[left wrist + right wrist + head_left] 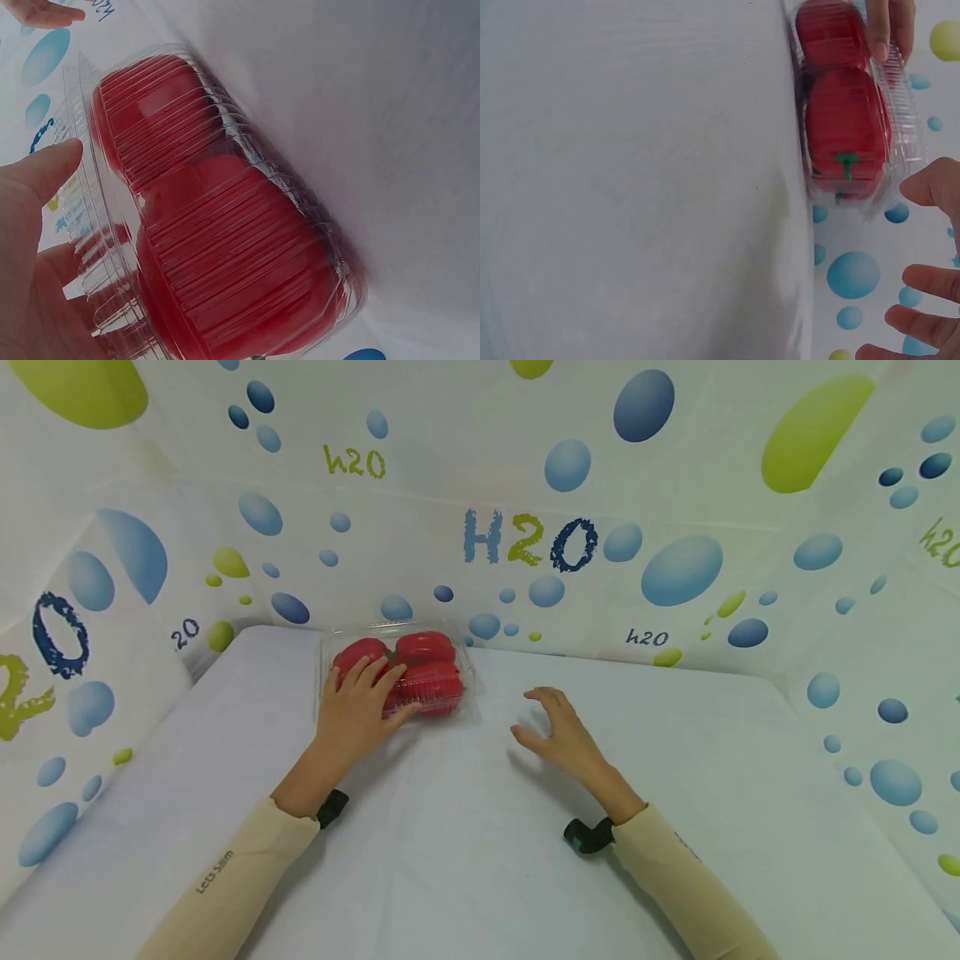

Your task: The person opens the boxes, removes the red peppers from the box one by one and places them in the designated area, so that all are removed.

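A clear plastic clamshell box (470,687) sits toward the back of the table, left of the middle. Several red bell peppers (426,647) fill it, and a green stem (846,159) shows through its end in the right wrist view. My left hand (351,714) lies over the box's near left part, fingers spread across the top and thumb along the front edge. Ridged plastic walls (232,225) face the left wrist camera. To the right of the box, my right hand (566,735) hovers with nothing in it, its fingers and thumb apart and loosely bent.
A white cloth (450,860) covers the table. Behind and at both sides stands a white curtain (420,527) printed with blue and green drops and H2O lettering. Small black wrist devices (588,836) stick out beside both cream sleeves (686,877).
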